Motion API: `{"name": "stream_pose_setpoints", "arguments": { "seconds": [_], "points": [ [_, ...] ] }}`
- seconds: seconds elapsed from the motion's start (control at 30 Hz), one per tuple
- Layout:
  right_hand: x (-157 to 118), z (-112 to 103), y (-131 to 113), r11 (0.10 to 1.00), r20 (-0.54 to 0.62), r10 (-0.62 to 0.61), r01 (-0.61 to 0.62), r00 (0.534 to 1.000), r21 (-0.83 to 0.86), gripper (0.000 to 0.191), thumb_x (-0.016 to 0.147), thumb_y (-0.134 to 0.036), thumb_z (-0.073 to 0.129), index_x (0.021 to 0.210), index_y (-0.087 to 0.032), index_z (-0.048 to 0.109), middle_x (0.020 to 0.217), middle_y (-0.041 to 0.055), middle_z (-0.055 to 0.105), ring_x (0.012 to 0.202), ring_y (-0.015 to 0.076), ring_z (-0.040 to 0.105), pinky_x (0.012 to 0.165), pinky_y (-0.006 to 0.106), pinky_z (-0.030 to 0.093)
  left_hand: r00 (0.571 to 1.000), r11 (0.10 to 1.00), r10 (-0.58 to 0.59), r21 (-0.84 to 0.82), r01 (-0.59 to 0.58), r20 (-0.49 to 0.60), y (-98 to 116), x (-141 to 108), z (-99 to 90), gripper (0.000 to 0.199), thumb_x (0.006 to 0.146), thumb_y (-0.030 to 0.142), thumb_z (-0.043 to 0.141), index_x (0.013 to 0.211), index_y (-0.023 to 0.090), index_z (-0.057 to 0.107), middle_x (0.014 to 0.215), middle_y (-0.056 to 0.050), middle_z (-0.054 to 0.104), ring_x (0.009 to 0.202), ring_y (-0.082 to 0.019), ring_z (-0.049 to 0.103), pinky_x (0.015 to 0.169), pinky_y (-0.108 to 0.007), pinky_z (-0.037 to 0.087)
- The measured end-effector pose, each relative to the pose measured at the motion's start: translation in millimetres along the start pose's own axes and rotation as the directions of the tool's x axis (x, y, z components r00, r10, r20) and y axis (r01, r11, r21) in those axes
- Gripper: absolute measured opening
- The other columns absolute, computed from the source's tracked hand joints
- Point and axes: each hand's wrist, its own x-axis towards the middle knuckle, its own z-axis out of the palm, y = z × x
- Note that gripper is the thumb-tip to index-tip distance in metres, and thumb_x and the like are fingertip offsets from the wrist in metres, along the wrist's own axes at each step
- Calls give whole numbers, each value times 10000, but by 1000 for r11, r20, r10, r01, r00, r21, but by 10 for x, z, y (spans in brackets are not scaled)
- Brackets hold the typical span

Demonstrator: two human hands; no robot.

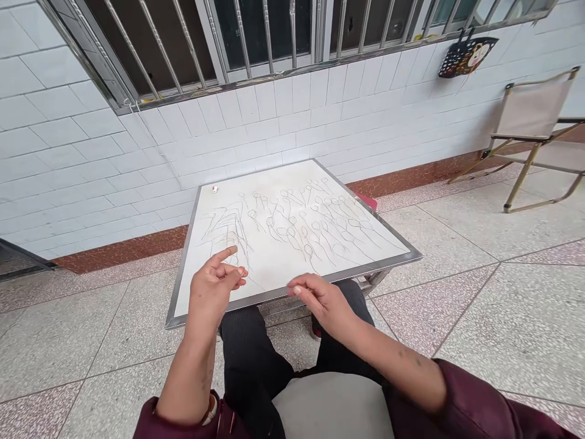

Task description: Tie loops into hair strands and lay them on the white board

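Observation:
Many thin dark strands, several bent into loops with loose tails, lie spread over the white table (269, 268). Above the table's near left part is my left hand (218, 281), thumb and a finger pinched together and another finger stretched out; what the pinch holds, if anything, is too small to name. My right hand (320, 300) is at the near edge of the table, its thumb and index finger pressed together. Any thin thing between those fingertips cannot be made out. The two hands are apart, with bent strands (237, 231) just beyond the left one.
A small white and red object (214, 189) sits at the table's far left corner. Behind the table runs a white tiled wall (256, 131) with barred windows. A folding chair (532, 110) stands at the right, and a dotted bag (466, 58) hangs from the window bars.

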Motion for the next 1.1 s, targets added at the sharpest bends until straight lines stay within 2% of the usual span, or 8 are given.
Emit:
{"name": "stream_pose_setpoints", "arguments": {
  "seconds": [0.07,0.17,0.33,0.57,0.73,0.9,1.0,1.1],
  "points": [
    [154,72,-188,992,7,-97,98,995,-84,154,944,-341,564,1028,-243,648,923,24,706,821,167,633,733,289,482,999,1000,-19,12,19,28,6,-46,88,687,633,343,799,1249,95,623,640,17,680,602,-148,621,666,-286,493],
    [275,248,-317,945,10,-187,183,982,-273,139,903,-287,641,1026,-221,646,779,7,689,754,162,612,672,260,451,999,999,-31,21,30,41,-8,-95,167,663,638,341,789,1237,106,632,629,25,668,605,-152,629,654,-280,487],
    [296,439,-254,808,-12,-322,268,947,-525,130,944,-236,549,1008,-191,652,682,8,625,688,161,585,580,243,375,999,999,-35,24,34,35,-40,-109,178,635,647,344,775,1221,107,641,638,23,671,618,-154,637,655,-275,485],
    [292,525,-178,732,-47,-399,287,916,-618,189,921,-185,487,804,-177,635,620,4,577,591,129,523,515,244,270,998,999,-22,-27,23,51,-161,-64,212,538,668,296,751,1169,120,663,623,39,655,605,-136,621,675,-272,485],
    [264,564,-134,803,-44,-334,260,941,-537,196,909,-189,469,780,-169,614,621,8,579,570,128,506,517,244,270,995,998,-48,-33,51,87,-200,-20,215,540,662,291,743,1166,118,652,634,28,669,628,-157,640,706,-300,498],
    [284,452,-112,973,-33,-109,100,993,-208,125,909,-217,488,842,-201,592,637,-34,582,571,114,506,567,220,360,980,991,-76,119,55,184,-136,13,-28,676,783,480,659,1364,163,518,861,-78,762,824,-250,712,733,-363,517],
    [311,375,-86,997,-44,9,-12,999,-75,121,909,-257,492,853,-215,591,648,-41,593,552,112,499,556,220,381,986,994,-52,107,35,160,-180,7,-192,663,846,563,566,1374,166,509,963,-119,760,854,-255,708,758,-389,528],
    [331,339,-47,998,-52,48,-51,997,-43,125,904,-281,495,866,-220,598,651,-41,607,544,116,508,549,226,392,990,998,-66,28,63,128,-289,-13,-260,655,854,561,567,1364,153,514,976,-129,756,836,-241,697,736,-372,534]
  ]
}}
